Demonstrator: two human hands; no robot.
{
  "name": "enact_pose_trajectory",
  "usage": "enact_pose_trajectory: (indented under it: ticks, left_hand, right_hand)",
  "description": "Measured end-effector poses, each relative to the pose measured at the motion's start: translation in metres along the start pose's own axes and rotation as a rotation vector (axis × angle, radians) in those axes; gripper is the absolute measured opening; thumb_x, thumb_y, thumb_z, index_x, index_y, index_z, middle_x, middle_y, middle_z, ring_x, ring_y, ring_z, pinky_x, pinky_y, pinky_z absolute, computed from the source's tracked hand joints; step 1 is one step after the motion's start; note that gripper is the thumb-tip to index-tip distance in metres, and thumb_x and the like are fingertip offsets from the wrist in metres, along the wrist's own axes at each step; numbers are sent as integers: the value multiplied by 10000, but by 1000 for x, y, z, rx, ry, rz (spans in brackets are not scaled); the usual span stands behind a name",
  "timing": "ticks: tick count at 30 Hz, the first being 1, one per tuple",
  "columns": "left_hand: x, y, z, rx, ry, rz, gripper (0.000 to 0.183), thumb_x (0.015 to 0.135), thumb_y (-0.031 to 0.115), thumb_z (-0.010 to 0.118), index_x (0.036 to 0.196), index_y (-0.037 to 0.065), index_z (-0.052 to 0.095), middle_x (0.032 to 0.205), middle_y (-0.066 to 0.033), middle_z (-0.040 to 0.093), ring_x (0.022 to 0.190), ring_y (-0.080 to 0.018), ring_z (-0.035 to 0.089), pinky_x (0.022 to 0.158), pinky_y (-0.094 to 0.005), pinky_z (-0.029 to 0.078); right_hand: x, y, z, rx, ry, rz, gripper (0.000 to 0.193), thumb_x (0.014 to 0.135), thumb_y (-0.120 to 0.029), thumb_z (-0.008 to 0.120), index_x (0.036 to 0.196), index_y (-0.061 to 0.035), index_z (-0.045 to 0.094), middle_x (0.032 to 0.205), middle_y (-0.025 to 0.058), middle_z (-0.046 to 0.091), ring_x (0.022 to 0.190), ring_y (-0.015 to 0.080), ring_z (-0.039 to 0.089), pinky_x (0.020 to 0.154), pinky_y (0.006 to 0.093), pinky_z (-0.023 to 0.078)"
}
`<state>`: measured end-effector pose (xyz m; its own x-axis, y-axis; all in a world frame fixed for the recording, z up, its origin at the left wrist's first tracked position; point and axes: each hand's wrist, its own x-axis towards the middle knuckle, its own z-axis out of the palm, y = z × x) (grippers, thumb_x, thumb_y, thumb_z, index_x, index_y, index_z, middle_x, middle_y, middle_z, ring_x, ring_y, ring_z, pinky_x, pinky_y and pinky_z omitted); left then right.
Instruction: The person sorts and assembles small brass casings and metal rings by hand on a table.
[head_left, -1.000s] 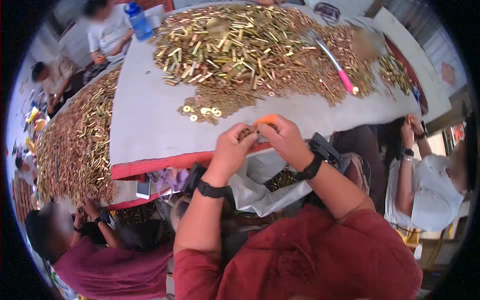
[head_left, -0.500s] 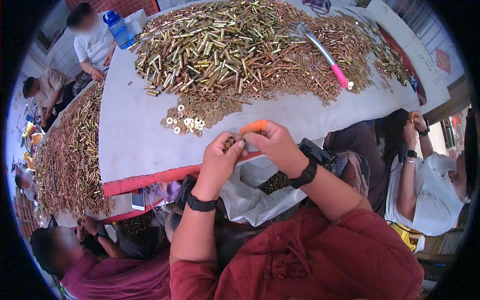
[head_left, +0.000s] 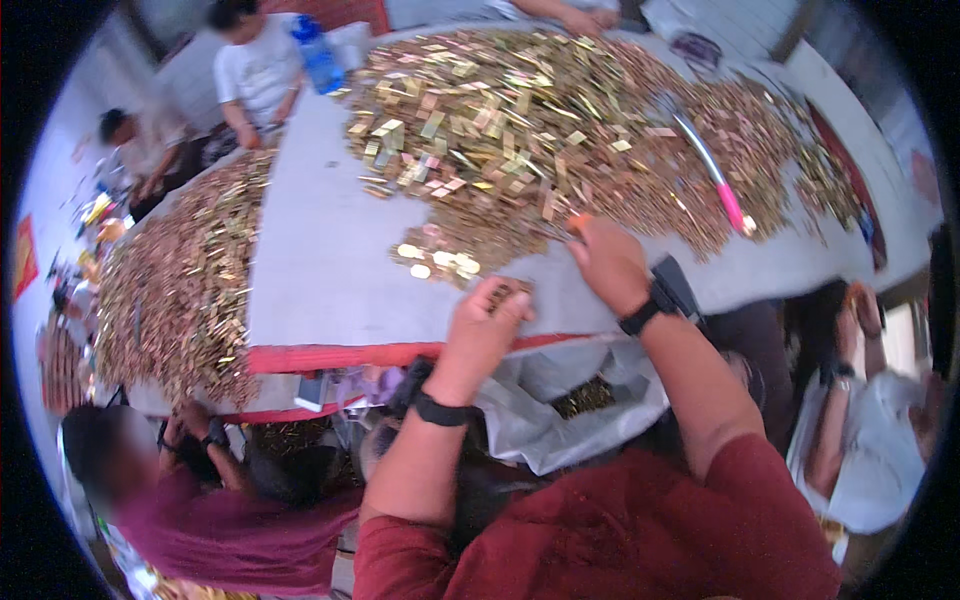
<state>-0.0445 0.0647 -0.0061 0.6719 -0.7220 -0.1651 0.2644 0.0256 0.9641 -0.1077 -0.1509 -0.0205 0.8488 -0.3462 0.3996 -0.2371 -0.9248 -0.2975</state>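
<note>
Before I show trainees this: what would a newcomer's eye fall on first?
Probably the huge heap of brass-coloured pieces across the pale table. Then the pink-handled tool on the heap's right side, and the blue bottle at the far left. Nearer, the left fingers hold small metal pieces.

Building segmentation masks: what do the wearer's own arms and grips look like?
Dark red short sleeves, bare forearms. Black strap on each wrist, with a dark block at its outer side. Left grip bare; right grip bare except for an orange finger cover. No cables show; fine markings can't be made out.
</note>
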Motion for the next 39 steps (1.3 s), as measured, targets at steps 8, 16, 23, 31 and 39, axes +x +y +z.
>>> enact_pose_trajectory:
  ticks: [8, 16, 23, 31, 39]
  left_hand:
    - [1, -14, -2, 114, -45, 161, 127, 940, 166, 581, 962, 41, 595, 790, 8, 605, 721, -76, 532, 662, -242, 456]
    - [4, -18, 1, 195, -21, 255, 123, 920, 139, 608, 962, 23, 600, 759, -13, 611, 705, -87, 553, 656, -258, 469]
    - [6, -22, -2, 244, -6, 279, 152, 903, 150, 617, 970, 15, 604, 737, -40, 614, 687, -118, 573, 651, -283, 479]
    - [1, -17, 2, 263, 6, 313, 172, 881, 151, 626, 965, 3, 602, 770, -96, 639, 700, -161, 608, 651, -318, 492]
    - [0, -29, 12, 432, -14, 493, 189, 854, 177, 625, 910, 0, 591, 788, -204, 637, 739, -361, 630, 657, -402, 492]
  right_hand:
    - [-11, -18, -30, -34, -167, 16, 172, 812, -164, 657, 922, -85, 552, 857, 139, 615, 811, 363, 601, 695, 472, 471]
    - [-14, 4, -25, -39, -134, 35, 121, 840, -165, 629, 898, -67, 585, 856, 152, 635, 833, 367, 609, 713, 468, 478]
    - [-9, -14, -16, -87, -116, 8, 170, 818, -145, 656, 966, -68, 621, 903, 164, 656, 876, 361, 616, 771, 452, 485]
    - [-22, -21, -32, 743, -289, 322, 147, 865, -92, 610, 1000, -35, 611, 762, 39, 608, 645, 138, 570, 569, 298, 463]
    - [-55, -49, -46, 1168, -363, 490, 172, 964, -132, 548, 1096, -27, 582, 783, 26, 601, 618, 79, 540, 543, 202, 454]
